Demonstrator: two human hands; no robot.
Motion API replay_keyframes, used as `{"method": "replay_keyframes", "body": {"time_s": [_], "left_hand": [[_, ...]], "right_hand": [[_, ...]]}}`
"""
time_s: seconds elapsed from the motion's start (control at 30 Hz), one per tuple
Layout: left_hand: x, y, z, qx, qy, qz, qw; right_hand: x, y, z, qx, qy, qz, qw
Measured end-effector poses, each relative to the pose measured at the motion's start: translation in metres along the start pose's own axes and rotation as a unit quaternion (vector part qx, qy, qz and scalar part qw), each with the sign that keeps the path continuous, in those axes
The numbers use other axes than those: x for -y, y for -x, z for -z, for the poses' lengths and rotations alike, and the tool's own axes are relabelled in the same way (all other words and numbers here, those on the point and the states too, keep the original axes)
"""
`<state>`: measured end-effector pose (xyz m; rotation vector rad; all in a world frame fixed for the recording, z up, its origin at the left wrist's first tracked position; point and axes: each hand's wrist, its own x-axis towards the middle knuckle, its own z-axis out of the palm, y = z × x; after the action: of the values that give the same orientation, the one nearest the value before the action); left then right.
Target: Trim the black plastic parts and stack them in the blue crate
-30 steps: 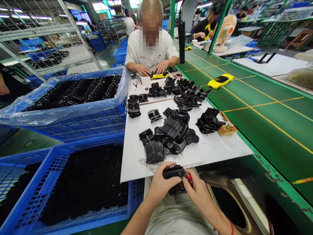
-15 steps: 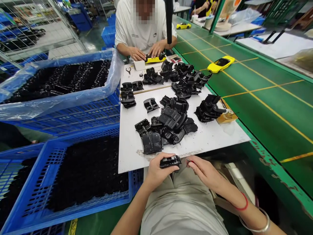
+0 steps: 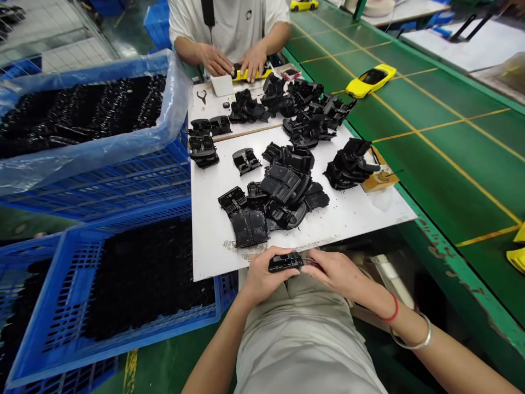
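Note:
Just off the table's front edge, my left hand (image 3: 262, 278) grips a black plastic car interior part (image 3: 283, 261) between thumb and fingers. My right hand (image 3: 334, 271) is closed around a small red-handled metal tool (image 3: 312, 262). The tool's thin metal end meets the right end of the black part; its exact kind is mostly hidden by my fingers. Beyond my hands, a heap of similar black interior parts (image 3: 283, 183) lies on the white table (image 3: 348, 224). One more black part (image 3: 246, 160) sits apart, left of the heap.
Blue crates (image 3: 74, 290) of black parts stand at left, one lined with plastic film (image 3: 176, 82). Across the table, a co-worker's hands (image 3: 254, 60) hold a yellow toy car (image 3: 262, 74). Pliers (image 3: 201, 97) lie nearby. At right runs a green conveyor (image 3: 451, 158) carrying yellow cars (image 3: 371, 80).
My right hand has moved left, bringing the tool against the black part. The view has tilted down slightly. Another yellow car has entered at the right edge.

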<state>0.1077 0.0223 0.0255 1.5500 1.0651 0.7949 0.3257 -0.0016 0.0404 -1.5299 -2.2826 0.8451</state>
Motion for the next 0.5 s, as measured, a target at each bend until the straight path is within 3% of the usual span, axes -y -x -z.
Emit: {"method": "replay_keyframes", "body": {"time_s": [0.5], "left_hand": [[0.0020, -0.0020, -0.0007, -0.004, -0.002, -0.036, 0.999]], "right_hand": [[0.0007, -0.0011, 0.0000, 0.013, 0.042, 0.005, 0.999]]}}
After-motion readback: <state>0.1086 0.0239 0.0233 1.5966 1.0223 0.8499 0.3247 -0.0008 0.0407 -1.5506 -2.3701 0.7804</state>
